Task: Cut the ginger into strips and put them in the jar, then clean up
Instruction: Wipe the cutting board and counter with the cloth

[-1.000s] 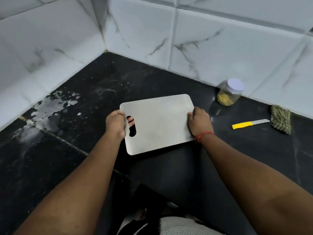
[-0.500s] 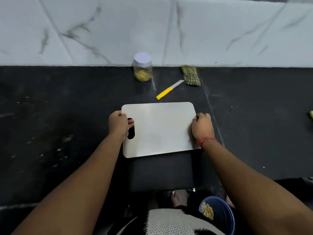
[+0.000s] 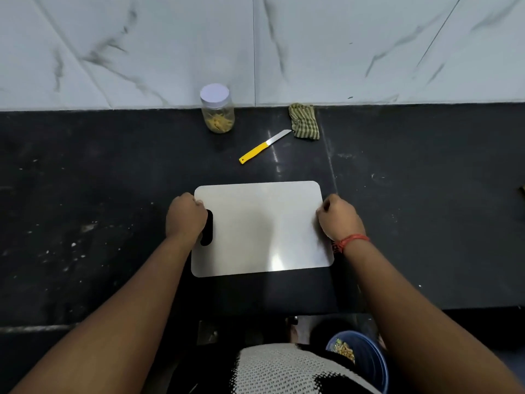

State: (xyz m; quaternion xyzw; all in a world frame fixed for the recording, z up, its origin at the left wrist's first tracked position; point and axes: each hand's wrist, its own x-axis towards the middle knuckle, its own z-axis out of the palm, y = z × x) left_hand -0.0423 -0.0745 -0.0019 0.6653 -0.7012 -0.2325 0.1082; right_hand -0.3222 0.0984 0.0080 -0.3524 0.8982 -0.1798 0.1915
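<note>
Nearest, at six o'clock below the counter edge, a blue bucket [image 3: 366, 362] sits on the floor with yellowish scraps inside, just right of the person's patterned shirt [image 3: 281, 371]. Both forearms reach up from the lower corners onto the black counter [image 3: 85, 194].

At the centre lies a pale cutting board [image 3: 261, 226], flat on the counter, its long sides running from nine to three o'clock, with a dark handle slot near its nine o'clock end. The left hand [image 3: 186, 216] grips that end, fingers curled round the edge beside the slot. The right hand [image 3: 338, 217] grips the three o'clock edge, fingers curled over it; a red thread band [image 3: 353, 240] circles that wrist. The board's top face shows nothing on it but a glare patch.

Beyond the board, toward twelve o'clock, a knife [image 3: 264, 146] with a yellow handle lies on the counter, well apart from the board, handle pointing to seven o'clock and blade tip to one o'clock. The tip ends just beside a crumpled green checked cloth [image 3: 304, 120] by the wall.

Farther back at eleven o'clock, the jar [image 3: 217, 112] stands upright against the marbled white tile wall [image 3: 369, 52], its white lid on, with ginger strips [image 3: 218, 123] heaped in its lower half.
</note>
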